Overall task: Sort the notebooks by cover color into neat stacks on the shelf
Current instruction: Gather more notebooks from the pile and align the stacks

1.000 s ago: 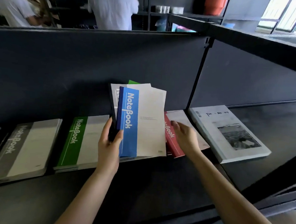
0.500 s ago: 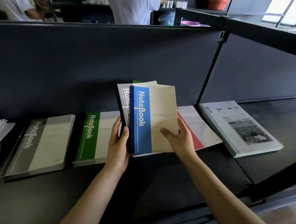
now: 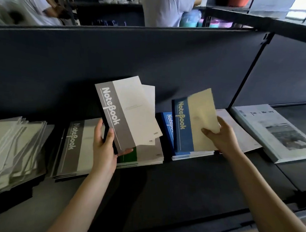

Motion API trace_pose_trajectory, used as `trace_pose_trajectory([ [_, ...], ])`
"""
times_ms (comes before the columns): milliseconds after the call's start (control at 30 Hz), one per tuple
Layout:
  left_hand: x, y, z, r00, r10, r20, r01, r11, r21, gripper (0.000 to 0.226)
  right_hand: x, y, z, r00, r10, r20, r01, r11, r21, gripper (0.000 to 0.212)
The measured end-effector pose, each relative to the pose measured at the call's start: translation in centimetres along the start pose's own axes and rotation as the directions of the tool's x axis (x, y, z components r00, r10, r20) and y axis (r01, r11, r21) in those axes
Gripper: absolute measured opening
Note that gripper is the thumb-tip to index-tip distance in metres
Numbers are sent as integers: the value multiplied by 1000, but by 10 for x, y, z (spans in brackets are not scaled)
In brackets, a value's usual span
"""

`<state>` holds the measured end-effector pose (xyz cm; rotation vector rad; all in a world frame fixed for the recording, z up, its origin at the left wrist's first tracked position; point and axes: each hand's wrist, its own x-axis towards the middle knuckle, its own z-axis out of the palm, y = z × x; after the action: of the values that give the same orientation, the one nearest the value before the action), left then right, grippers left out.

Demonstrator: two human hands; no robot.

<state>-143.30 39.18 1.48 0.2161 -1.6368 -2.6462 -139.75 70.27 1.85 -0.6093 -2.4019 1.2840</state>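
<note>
My left hand (image 3: 105,145) grips a small bundle of notebooks by the spine, a grey-banded notebook (image 3: 126,113) on top and tilted up above the shelf. My right hand (image 3: 221,135) pinches a blue-banded notebook (image 3: 193,122) by its right edge, held just above a blue stack (image 3: 167,133) on the shelf. A grey stack (image 3: 73,147) lies at the left. Beneath my left hand a green-banded notebook (image 3: 128,155) shows on its stack. A red notebook is mostly hidden behind my right hand.
A fanned pile of pale notebooks (image 3: 12,145) sits at the far left. A white photo-cover book (image 3: 276,132) lies at the right past a shelf upright (image 3: 245,74). The dark shelf board (image 3: 172,189) runs in front. People stand behind the back panel.
My right hand has drawn the blue notebook off the bundle and carried it right, over the blue stack. The grey notebook now tops the bundle in my left hand. The view shifted left.
</note>
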Motion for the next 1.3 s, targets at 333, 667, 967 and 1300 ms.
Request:
trace_pose_trajectory([
  [333,-10,-6,0,998,-39,50,36,998,59,43,-10,-3,33,1000,4,31,17,755,-655,76],
  [667,-17,11,-21,999,-2,37,2,1000,11,39,-52,-79,88,897,-161,412,30,951,307,56],
  [967,-31,33,-68,994,107,-16,-105,991,78,55,-83,-119,146,843,-257,472,23,894,447,62],
  [1300,-45,54,-110,955,200,-220,-205,979,0,30,-117,-141,198,891,-316,327,135,871,473,30],
])
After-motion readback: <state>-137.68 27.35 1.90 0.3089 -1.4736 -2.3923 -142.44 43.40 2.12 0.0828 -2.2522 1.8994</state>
